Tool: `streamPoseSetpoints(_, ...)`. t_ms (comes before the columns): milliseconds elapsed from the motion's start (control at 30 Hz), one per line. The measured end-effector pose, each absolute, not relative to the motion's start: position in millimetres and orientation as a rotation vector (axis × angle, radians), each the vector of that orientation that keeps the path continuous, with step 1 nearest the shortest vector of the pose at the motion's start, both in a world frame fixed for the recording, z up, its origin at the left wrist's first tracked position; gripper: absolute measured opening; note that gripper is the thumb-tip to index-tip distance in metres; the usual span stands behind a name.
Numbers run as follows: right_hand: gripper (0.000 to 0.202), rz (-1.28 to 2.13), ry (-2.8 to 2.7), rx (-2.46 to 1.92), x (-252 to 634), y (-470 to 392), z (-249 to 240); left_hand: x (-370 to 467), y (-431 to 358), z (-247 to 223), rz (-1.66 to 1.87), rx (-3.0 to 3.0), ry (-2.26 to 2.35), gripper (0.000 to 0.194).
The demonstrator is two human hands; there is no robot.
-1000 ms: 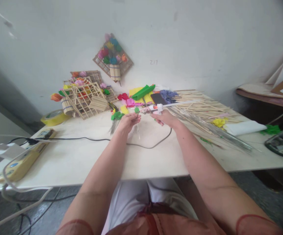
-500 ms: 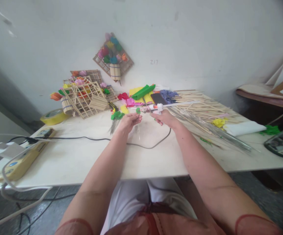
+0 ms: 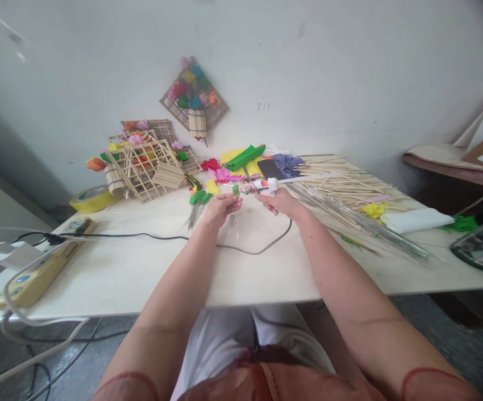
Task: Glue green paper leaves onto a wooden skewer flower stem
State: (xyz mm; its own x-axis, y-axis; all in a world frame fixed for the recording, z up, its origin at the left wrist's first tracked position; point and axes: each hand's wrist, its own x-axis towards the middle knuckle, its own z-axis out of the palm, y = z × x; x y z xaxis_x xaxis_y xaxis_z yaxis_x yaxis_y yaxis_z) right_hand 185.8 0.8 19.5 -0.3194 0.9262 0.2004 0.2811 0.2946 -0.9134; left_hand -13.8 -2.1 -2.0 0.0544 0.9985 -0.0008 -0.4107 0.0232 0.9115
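My right hand is closed round a white glue gun, with a long pale glue stick jutting from its back. The gun's nozzle end points left, toward my left hand. Between the fingertips of that hand is a small green paper flower on a thin wire stem that hangs below the fingers. Nozzle and flower are very close; whether they touch I cannot tell. Just left of my left hand lie green paper flowers with a bundle of wire stems.
Bamboo lattices with paper flowers lean at the back left, near yellow tape. A power strip lies at the left edge. The black cord crosses the table. Crepe paper, a phone and bamboo sticks lie behind and right.
Almost nothing differs. Both hands hold the same flower and glue gun in nearly the same place.
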Motion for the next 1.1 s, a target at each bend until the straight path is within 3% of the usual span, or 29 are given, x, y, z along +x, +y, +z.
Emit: streamPoseSetpoints(1100,0.042,0.944,-1.757,-1.167,187.4,-0.2,22.2,-14.7,-1.9,-1.8,1.343,0.885,0.877,0.005)
